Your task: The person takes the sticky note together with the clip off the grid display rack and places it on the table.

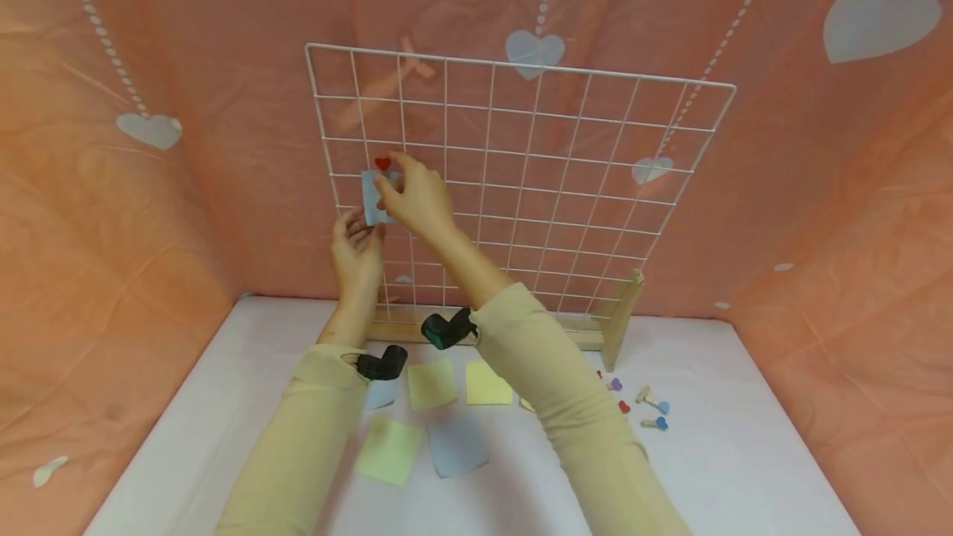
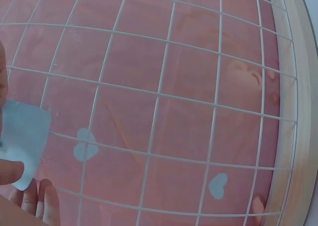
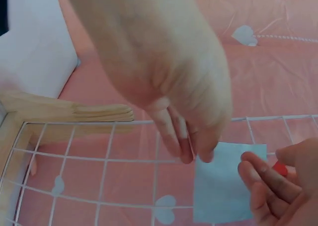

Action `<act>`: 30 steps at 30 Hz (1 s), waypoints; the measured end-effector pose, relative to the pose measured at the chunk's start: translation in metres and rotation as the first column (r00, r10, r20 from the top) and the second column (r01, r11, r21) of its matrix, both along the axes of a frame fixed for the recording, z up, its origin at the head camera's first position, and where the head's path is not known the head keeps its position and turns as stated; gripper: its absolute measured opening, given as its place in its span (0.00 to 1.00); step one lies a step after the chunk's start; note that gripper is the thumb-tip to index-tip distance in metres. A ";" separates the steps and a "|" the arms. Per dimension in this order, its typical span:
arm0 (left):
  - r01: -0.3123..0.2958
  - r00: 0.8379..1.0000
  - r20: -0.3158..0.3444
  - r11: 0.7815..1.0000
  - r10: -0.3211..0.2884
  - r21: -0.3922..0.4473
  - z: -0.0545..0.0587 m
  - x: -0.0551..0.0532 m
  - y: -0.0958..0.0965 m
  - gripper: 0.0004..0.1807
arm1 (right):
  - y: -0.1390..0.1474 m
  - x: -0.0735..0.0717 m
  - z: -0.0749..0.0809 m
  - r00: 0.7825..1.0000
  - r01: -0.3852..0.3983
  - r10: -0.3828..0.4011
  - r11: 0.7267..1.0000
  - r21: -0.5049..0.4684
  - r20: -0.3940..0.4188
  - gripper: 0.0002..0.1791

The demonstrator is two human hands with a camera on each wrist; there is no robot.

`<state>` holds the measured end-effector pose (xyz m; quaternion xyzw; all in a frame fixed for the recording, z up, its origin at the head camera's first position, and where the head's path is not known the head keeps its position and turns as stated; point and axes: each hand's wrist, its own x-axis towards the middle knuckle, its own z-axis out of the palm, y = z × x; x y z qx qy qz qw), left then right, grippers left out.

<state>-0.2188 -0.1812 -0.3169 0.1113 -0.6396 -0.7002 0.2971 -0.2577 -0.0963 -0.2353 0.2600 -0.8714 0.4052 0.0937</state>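
Note:
A light blue square of paper (image 1: 371, 197) lies against the left part of the white wire grid (image 1: 506, 147). My left hand (image 1: 357, 259) is under the paper and pinches its lower edge; in the right wrist view its thumb and fingers meet at one corner of the paper (image 3: 221, 186). My right hand (image 1: 420, 201) reaches across from the right, over the paper's right side. Its fingers hold a small clothespin with a red heart (image 1: 382, 163) at the paper's top edge; in the right wrist view the red heart (image 3: 280, 168) shows partly between the fingers.
The grid stands in a wooden base (image 1: 614, 321) on a white table. Yellow paper squares (image 1: 488, 383) and a blue-grey one (image 1: 457, 445) lie in front. Several small heart clothespins (image 1: 655, 423) lie at the right. Pink cloth with pale hearts hangs behind.

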 end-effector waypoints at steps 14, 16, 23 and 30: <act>-0.043 0.991 -0.119 0.993 0.055 0.107 0.000 0.001 0.000 0.13 | 0.000 0.005 0.006 0.936 0.232 -0.154 0.946 0.226 -0.317 0.13; -0.045 0.992 -0.110 0.994 0.057 0.102 0.000 0.002 -0.001 0.13 | 0.001 0.007 0.006 0.927 0.238 -0.147 0.941 0.240 -0.344 0.12; -0.051 0.993 -0.100 0.994 0.061 0.097 0.002 0.005 -0.002 0.12 | 0.003 0.009 0.005 0.905 0.234 -0.152 0.958 0.167 -0.397 0.08; -0.059 0.997 -0.042 0.993 0.063 0.099 -0.004 0.012 -0.003 0.12 | 0.010 0.007 0.001 0.924 0.206 -0.192 0.978 0.009 -0.330 0.06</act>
